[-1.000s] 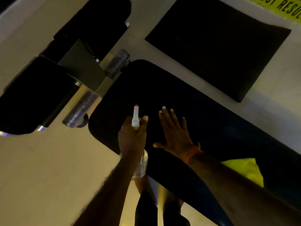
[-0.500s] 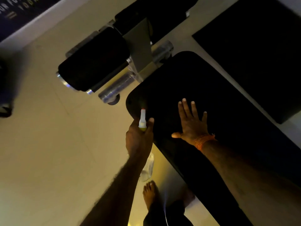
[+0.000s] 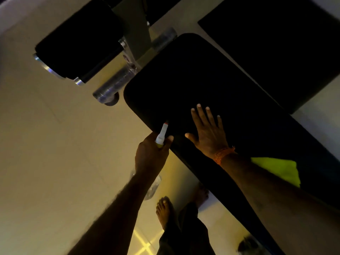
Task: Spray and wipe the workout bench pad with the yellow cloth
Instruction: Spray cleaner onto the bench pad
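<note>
On the bench pad (image 3: 211, 76) the right hand (image 3: 207, 133) lies flat near its left edge, the cloth (image 3: 277, 169) behind the forearm toward the near end, the left hand (image 3: 151, 155) with the spray bottle (image 3: 161, 135) just off that left edge.

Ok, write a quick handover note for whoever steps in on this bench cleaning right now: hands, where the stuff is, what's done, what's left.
Left hand: gripping the clear plastic spray bottle with the white nozzle, aimed at the near edge of the black padded bench pad.
Right hand: empty, spread flat, palm down on the pad.
Yellow cloth: lying on the pad beside the right forearm, not held.
Done: bottle in position; whether any spray has landed cannot be told in this dim light.
Left: spray the pad, pick up the cloth, wipe the surface.
</note>
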`<state>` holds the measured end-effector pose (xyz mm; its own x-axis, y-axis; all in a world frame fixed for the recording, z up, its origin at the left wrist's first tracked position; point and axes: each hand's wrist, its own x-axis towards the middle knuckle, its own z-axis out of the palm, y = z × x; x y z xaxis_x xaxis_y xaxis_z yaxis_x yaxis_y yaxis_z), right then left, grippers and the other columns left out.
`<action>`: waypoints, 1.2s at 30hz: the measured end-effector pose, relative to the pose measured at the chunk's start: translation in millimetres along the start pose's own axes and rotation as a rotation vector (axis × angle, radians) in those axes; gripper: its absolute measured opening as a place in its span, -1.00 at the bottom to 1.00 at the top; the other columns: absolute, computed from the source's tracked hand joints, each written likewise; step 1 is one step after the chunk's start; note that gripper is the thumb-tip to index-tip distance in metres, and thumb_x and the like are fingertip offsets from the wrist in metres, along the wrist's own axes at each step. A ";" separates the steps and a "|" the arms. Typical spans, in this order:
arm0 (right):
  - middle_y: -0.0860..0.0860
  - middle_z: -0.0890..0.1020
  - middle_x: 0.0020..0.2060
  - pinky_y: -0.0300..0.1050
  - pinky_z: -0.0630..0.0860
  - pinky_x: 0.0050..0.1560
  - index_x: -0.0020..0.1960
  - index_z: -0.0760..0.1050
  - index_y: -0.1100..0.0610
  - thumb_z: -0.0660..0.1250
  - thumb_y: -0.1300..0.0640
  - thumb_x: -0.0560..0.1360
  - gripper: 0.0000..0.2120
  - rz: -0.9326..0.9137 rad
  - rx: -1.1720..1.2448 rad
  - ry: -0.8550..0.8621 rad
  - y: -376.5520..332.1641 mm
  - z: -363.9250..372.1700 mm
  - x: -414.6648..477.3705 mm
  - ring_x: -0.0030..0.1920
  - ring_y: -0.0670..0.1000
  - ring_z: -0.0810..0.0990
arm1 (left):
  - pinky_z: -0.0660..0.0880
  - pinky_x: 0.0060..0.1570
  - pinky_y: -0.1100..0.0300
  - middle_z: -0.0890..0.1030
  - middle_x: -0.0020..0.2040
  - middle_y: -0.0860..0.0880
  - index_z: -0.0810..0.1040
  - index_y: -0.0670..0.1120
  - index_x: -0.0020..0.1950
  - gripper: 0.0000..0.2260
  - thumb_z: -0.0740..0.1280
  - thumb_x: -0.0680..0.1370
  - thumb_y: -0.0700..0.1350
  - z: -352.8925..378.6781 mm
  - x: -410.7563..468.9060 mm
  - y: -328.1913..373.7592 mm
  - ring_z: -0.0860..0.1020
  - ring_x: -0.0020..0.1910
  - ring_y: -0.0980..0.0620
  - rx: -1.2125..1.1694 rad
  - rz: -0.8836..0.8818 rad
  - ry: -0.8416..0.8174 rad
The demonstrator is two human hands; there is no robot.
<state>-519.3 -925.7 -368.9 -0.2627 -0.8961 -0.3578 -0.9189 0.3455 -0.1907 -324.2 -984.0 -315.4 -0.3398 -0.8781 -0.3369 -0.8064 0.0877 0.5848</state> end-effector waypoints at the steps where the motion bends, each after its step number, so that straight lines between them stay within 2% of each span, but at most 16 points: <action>1: 0.05 -0.18 0.67 0.32 -0.06 0.61 0.67 -0.20 0.02 0.10 -0.29 0.64 -0.20 0.006 0.009 0.003 4.2 2.4 -8.0 0.66 0.15 -0.19 | 0.48 -0.29 0.11 0.54 -0.27 0.05 0.56 -0.06 0.25 -0.66 0.27 0.64 0.14 2.2 -3.9 0.0 0.52 -0.32 0.09 -0.006 0.019 -0.018; 3: 0.05 -0.16 0.67 0.33 -0.06 0.61 0.68 -0.17 0.02 0.12 -0.29 0.64 -0.20 0.027 0.024 0.001 11.9 6.3 -21.9 0.67 0.14 -0.17 | 0.54 -0.24 0.05 0.59 -0.26 0.01 0.58 -0.08 0.15 -0.69 0.30 0.62 0.14 7.3 -13.4 -1.1 0.57 -0.30 0.01 -0.046 0.033 -0.038; 5: 0.05 -0.14 0.67 0.34 -0.03 0.60 0.68 -0.16 0.04 0.14 -0.28 0.63 -0.19 0.055 0.034 -0.005 18.7 10.0 -35.4 0.67 0.14 -0.16 | 0.47 -0.32 0.14 0.57 -0.32 0.03 0.57 -0.06 -0.02 -0.72 0.32 0.61 0.16 11.6 -23.8 -2.4 0.56 -0.34 0.02 -0.022 0.033 -0.053; 7: 0.06 -0.12 0.68 0.35 -0.02 0.60 0.68 -0.14 0.06 0.15 -0.28 0.63 -0.18 0.086 0.048 -0.007 24.8 13.5 -48.1 0.67 0.14 -0.14 | 0.44 -0.33 0.20 0.60 -0.30 0.04 0.58 -0.04 -0.02 -0.74 0.32 0.61 0.15 14.9 -33.7 -3.9 0.57 -0.33 0.06 0.005 0.076 -0.083; 9: 0.08 -0.11 0.67 0.35 -0.03 0.60 0.68 -0.12 0.09 0.16 -0.28 0.62 -0.17 0.124 0.068 -0.003 30.2 16.7 -60.2 0.67 0.14 -0.14 | 0.53 -0.27 0.17 0.65 -0.25 0.00 0.62 -0.11 0.05 -0.72 0.34 0.61 0.10 19.0 -41.2 -4.4 0.59 -0.30 0.10 -0.030 0.132 -0.112; 10: 0.09 -0.10 0.67 0.34 -0.03 0.60 0.68 -0.11 0.10 0.16 -0.29 0.61 -0.16 0.143 0.080 0.001 32.5 18.4 -65.9 0.67 0.14 -0.13 | 0.52 -0.27 0.22 0.64 -0.27 0.02 0.63 -0.13 0.02 -0.71 0.35 0.61 0.10 21.2 -44.1 -4.1 0.59 -0.32 0.14 -0.032 0.147 -0.124; 13: 0.11 -0.08 0.67 0.32 -0.02 0.61 0.67 -0.10 0.14 0.18 -0.31 0.60 -0.13 0.190 0.090 0.013 39.5 22.0 -79.1 0.67 0.14 -0.12 | 0.32 -0.36 0.41 0.54 -0.35 0.15 0.57 -0.05 -0.11 -0.73 0.35 0.59 0.15 27.7 -51.5 0.2 0.51 -0.39 0.22 0.031 0.184 -0.162; 16: 0.14 -0.06 0.67 0.29 -0.02 0.60 0.67 -0.09 0.17 0.23 -0.32 0.57 -0.07 0.232 0.111 0.020 47.4 22.6 -86.6 0.67 0.15 -0.10 | 0.37 -0.30 0.39 0.62 -0.22 0.07 0.60 -0.09 0.02 -0.70 0.36 0.58 0.15 37.0 -52.3 8.2 0.58 -0.28 0.11 -0.014 0.236 -0.199; 19: 0.16 -0.06 0.67 0.31 -0.02 0.60 0.66 -0.09 0.18 0.27 -0.33 0.55 -0.03 0.272 0.132 0.018 56.4 21.6 -90.3 0.67 0.18 -0.09 | 0.38 -0.24 0.40 0.58 -0.12 0.11 0.59 -0.08 0.17 -0.63 0.35 0.57 0.19 45.1 -47.8 23.7 0.57 -0.18 0.12 -0.012 0.277 -0.155; 21: 0.17 -0.05 0.66 0.31 -0.02 0.60 0.66 -0.09 0.19 0.28 -0.35 0.53 -0.01 0.311 0.144 0.031 66.2 19.9 -91.8 0.66 0.18 -0.07 | 0.51 -0.17 0.27 0.60 -0.07 0.09 0.56 -0.05 0.21 -0.65 0.36 0.58 0.17 53.2 -41.5 38.2 0.60 -0.12 0.10 -0.053 0.299 -0.180; 23: 0.16 -0.06 0.66 0.32 -0.03 0.59 0.66 -0.09 0.19 0.30 -0.36 0.50 0.03 0.353 0.161 0.037 76.7 17.6 -91.0 0.66 0.17 -0.07 | 0.57 -0.18 0.13 0.62 -0.13 0.04 0.57 -0.05 0.14 -0.69 0.37 0.57 0.16 62.4 -31.7 55.5 0.63 -0.16 0.05 -0.076 0.286 -0.205; 26: 0.14 -0.08 0.67 0.34 -0.04 0.59 0.66 -0.10 0.18 0.34 -0.36 0.46 0.07 0.390 0.190 0.046 91.4 15.4 -85.8 0.67 0.15 -0.09 | 0.47 -0.30 0.21 0.57 -0.22 0.09 0.58 -0.03 0.04 -0.68 0.37 0.55 0.22 77.5 -10.9 83.2 0.59 -0.23 0.09 -0.022 0.251 -0.156; 29: 0.13 -0.09 0.67 0.35 -0.03 0.60 0.66 -0.09 0.18 0.37 -0.35 0.45 0.08 0.451 0.229 0.086 108.4 12.9 -80.0 0.67 0.15 -0.11 | 0.40 -0.30 0.25 0.56 -0.21 0.11 0.61 -0.05 0.08 -0.68 0.38 0.56 0.19 90.7 12.3 107.2 0.57 -0.21 0.11 -0.063 0.234 -0.142; 33: 0.10 -0.14 0.67 0.38 -0.04 0.60 0.66 -0.15 0.15 0.35 -0.38 0.45 0.10 0.503 0.269 0.095 132.5 8.0 -72.4 0.67 0.14 -0.16 | 0.27 -0.36 0.35 0.46 -0.28 0.22 0.61 -0.03 0.09 -0.67 0.38 0.55 0.21 104.9 37.1 133.2 0.42 -0.32 0.33 -0.013 0.236 -0.116; 36: 0.09 -0.20 0.66 0.40 -0.07 0.59 0.67 -0.19 0.14 0.39 -0.43 0.37 0.21 0.540 0.293 0.093 144.6 8.0 -70.5 0.66 0.13 -0.20 | 0.32 -0.31 0.33 0.56 -0.17 0.14 0.61 -0.03 0.10 -0.67 0.40 0.54 0.21 115.6 43.7 150.4 0.49 -0.26 0.21 -0.005 0.290 -0.151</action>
<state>-631.3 -810.3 -378.6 -0.7045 -0.5895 -0.3952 -0.5334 0.8071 -0.2530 -516.3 -954.8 -327.5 -0.6230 -0.7373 -0.2612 -0.6634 0.3211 0.6759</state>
